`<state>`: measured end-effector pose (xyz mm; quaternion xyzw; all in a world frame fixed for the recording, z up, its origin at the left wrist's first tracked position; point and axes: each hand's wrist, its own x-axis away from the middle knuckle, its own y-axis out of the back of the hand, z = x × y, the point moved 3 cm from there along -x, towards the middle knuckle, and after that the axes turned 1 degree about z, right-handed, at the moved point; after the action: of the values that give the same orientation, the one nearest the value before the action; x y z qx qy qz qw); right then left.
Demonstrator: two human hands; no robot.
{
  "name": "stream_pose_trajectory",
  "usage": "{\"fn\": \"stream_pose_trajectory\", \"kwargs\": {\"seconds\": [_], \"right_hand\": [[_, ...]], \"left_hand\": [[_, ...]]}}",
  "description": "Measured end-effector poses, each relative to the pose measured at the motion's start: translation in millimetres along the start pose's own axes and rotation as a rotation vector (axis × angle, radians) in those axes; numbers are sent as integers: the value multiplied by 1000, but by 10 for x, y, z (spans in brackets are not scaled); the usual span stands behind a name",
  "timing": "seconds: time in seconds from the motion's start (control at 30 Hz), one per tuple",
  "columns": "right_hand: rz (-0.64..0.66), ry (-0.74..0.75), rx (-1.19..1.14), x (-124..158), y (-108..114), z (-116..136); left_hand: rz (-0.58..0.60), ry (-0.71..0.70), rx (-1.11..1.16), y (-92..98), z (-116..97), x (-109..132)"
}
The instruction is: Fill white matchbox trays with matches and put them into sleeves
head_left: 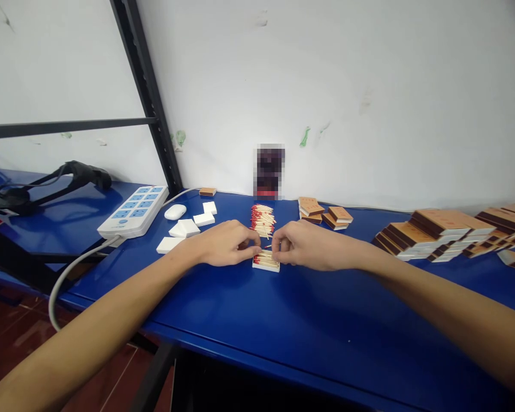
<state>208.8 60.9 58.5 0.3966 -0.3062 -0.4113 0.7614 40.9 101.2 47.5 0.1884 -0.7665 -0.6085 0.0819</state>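
Note:
A small white matchbox tray (pixel 266 267) lies on the blue table, filled with red-headed matches (pixel 264 258). My left hand (pixel 232 243) reaches to the tray's far left corner, its thumb and fingers pinched together; whatever sits between them is hidden. At the right end of the tray, my right hand (pixel 302 245) is closed too, with a single match seeming to stick out of its fingertips to the left. Just beyond both hands is a loose pile of matches (pixel 263 220), most heads toward the left.
White empty trays (pixel 184 228) and a white mouse-like case (pixel 175 212) lie left, beside a power strip (pixel 134 212). Matchboxes (pixel 311 207) sit behind my right hand; larger stacks of matchboxes (pixel 433 232) stand farther right. A pixelated dark object (pixel 269 171) leans against the wall.

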Motion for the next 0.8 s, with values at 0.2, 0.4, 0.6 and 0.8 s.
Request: {"fn": "stream_pose_trajectory", "kwargs": {"seconds": [0.2,0.4,0.6,0.8], "right_hand": [[73,-12,-16,1,-3,6],[50,28,-17,-18,-10,4],[46,10,-32,-28,-22,-3],[79,17,-56,-18,17,14]], "left_hand": [[23,-14,-17,-17,8,-3],[30,-8,-40,-64,44,-12],[54,12,-32,-69,39,-18],[66,14,-18,-66,18,-14]]}}
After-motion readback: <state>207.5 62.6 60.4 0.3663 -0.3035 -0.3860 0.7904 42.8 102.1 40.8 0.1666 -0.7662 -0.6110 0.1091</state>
